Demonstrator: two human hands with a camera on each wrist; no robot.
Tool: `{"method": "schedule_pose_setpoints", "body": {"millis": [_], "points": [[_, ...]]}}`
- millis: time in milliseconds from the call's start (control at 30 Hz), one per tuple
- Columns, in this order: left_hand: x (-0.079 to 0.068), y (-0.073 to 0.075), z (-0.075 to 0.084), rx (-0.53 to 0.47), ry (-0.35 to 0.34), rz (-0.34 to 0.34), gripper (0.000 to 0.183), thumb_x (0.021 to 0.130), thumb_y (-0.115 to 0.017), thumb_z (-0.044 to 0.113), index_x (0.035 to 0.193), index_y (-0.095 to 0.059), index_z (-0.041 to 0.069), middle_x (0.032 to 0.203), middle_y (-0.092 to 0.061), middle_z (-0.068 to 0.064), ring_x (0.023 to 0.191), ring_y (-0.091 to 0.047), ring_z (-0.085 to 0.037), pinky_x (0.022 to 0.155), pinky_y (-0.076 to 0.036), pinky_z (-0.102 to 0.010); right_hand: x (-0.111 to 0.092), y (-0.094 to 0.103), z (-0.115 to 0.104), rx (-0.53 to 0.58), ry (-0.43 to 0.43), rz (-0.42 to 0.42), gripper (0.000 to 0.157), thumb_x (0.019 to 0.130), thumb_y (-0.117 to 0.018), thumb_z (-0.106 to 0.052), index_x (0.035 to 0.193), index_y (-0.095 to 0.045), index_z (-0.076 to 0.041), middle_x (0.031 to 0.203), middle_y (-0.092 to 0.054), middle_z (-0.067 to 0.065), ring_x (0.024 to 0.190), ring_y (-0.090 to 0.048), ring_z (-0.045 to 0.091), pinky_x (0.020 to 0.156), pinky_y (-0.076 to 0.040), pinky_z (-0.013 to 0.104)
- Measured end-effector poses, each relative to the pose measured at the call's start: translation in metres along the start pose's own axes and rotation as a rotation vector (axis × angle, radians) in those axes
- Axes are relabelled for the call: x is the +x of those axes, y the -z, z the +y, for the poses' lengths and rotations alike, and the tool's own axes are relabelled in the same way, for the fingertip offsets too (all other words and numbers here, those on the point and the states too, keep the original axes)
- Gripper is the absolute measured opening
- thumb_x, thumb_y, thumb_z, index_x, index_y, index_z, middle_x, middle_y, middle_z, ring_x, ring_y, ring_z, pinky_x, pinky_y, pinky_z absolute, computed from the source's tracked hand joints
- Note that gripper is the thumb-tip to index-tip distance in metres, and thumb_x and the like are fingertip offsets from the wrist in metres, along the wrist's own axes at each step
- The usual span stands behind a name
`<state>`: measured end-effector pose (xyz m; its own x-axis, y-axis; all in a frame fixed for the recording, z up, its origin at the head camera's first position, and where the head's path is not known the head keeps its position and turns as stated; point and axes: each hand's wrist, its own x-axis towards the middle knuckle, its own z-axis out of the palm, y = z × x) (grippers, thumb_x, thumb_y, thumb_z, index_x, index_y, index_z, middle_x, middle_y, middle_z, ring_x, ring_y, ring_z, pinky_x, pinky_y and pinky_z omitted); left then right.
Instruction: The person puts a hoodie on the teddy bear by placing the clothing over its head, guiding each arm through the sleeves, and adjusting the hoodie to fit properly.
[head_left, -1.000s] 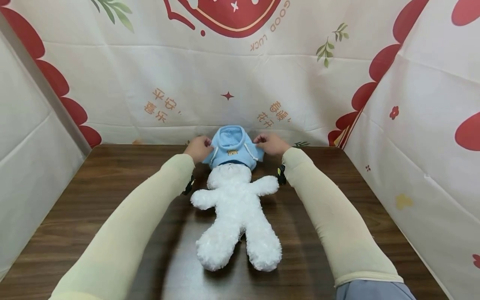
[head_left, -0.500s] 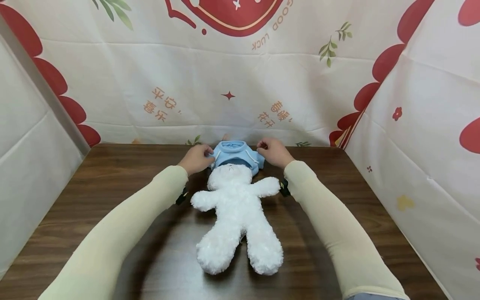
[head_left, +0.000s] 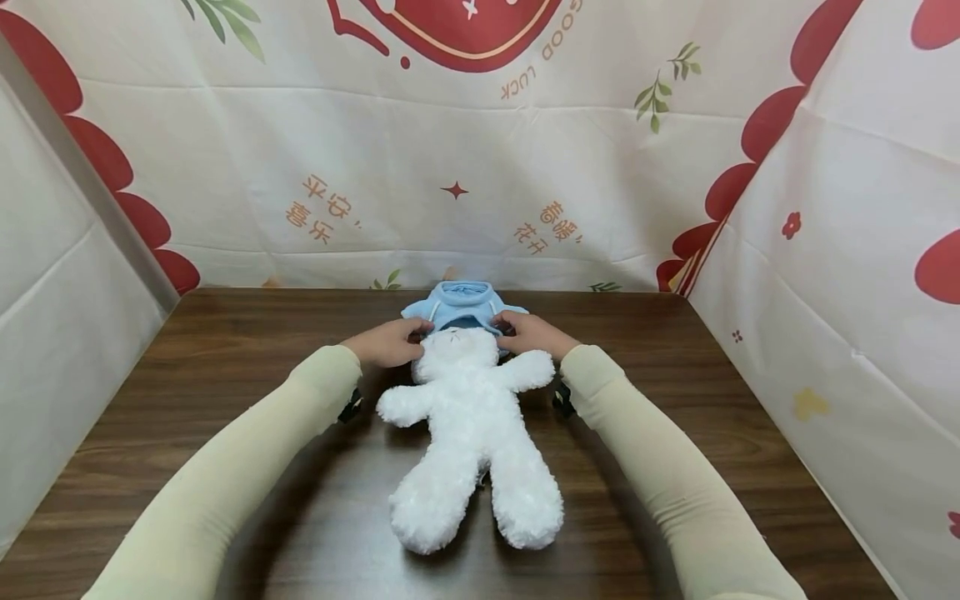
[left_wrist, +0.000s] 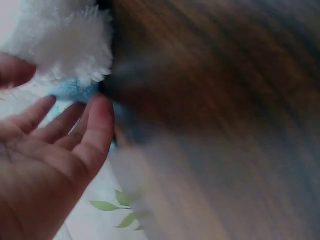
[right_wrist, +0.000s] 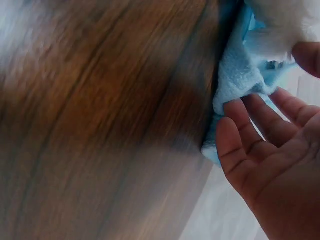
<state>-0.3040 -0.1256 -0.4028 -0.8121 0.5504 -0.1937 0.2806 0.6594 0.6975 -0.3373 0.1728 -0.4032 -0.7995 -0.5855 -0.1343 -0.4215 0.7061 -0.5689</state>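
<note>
A white plush toy (head_left: pixel 476 417) lies on its back on the table, its head toward the far edge. The small light-blue hoodie (head_left: pixel 461 304) sits at the top of that head, its lower opening facing the toy. My left hand (head_left: pixel 390 342) is beside the head, thumb apart from the extended fingers (left_wrist: pixel 100 120), near the white fur (left_wrist: pixel 70 45) and the blue cloth. On the other side, my right hand (head_left: pixel 532 335) touches the hoodie's hem (right_wrist: pixel 237 80) with its fingertips; its thumb stands apart near the fur. The top of the toy's head is hidden inside or behind the hoodie.
The dark wooden table (head_left: pixel 247 367) ends at a printed white cloth backdrop (head_left: pixel 420 167), close behind the hoodie. A cloth side wall (head_left: pixel 847 333) rises along the right, and another white panel (head_left: pixel 67 333) along the left.
The hoodie's collar has dropped lower and flatter. Both hands have moved from its sleeves toward me, to the hem beside the toy's head. The toy stays almost in place.
</note>
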Motion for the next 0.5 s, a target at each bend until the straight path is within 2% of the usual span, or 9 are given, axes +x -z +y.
{"method": "schedule_pose_setpoints", "body": {"millis": [100, 233, 367, 500], "points": [[0.002, -0.002, -0.006, -0.013, -0.022, -0.023, 0.058, 0.098, -0.048, 0.014, 0.151, -0.033, -0.002, 0.152, -0.039, -0.019, 0.137, -0.039, -0.032, 0.11, -0.034, -0.047, -0.003, 0.001, 0.001, 0.071, -0.02, -0.044, 0.048, 0.101, -0.052, -0.023, 0.144, -0.045, -0.002, 0.139, -0.051, 0.02, 0.129, -0.048, 0.032, 0.104, -0.04, 0.047], [0.002, -0.004, -0.013, -0.06, -0.026, -0.015, 0.061, 0.096, -0.051, 0.014, 0.152, -0.032, -0.001, 0.151, -0.039, -0.02, 0.137, -0.039, -0.032, 0.11, -0.033, -0.048, -0.006, 0.003, 0.001, 0.141, -0.023, -0.095, 0.052, 0.101, -0.052, -0.025, 0.148, -0.04, -0.004, 0.142, -0.048, 0.02, 0.131, -0.046, 0.032, 0.104, -0.04, 0.048], [0.002, -0.005, -0.015, -0.088, -0.017, 0.012, 0.063, 0.096, -0.052, 0.018, 0.152, -0.032, 0.0, 0.147, -0.043, -0.02, 0.133, -0.042, -0.032, 0.107, -0.037, -0.048, -0.006, 0.004, -0.001, 0.152, -0.012, -0.098, 0.051, 0.101, -0.052, -0.022, 0.147, -0.04, -0.004, 0.136, -0.051, 0.019, 0.124, -0.049, 0.03, 0.1, -0.042, 0.046], [0.001, -0.007, -0.014, -0.053, -0.023, 0.042, 0.059, 0.096, -0.052, 0.021, 0.149, -0.038, -0.002, 0.139, -0.05, -0.019, 0.125, -0.048, -0.03, 0.103, -0.04, -0.046, -0.004, 0.003, -0.001, 0.139, -0.017, -0.082, 0.048, 0.099, -0.052, -0.016, 0.145, -0.043, -0.006, 0.125, -0.055, 0.014, 0.111, -0.053, 0.026, 0.091, -0.045, 0.041]]}}
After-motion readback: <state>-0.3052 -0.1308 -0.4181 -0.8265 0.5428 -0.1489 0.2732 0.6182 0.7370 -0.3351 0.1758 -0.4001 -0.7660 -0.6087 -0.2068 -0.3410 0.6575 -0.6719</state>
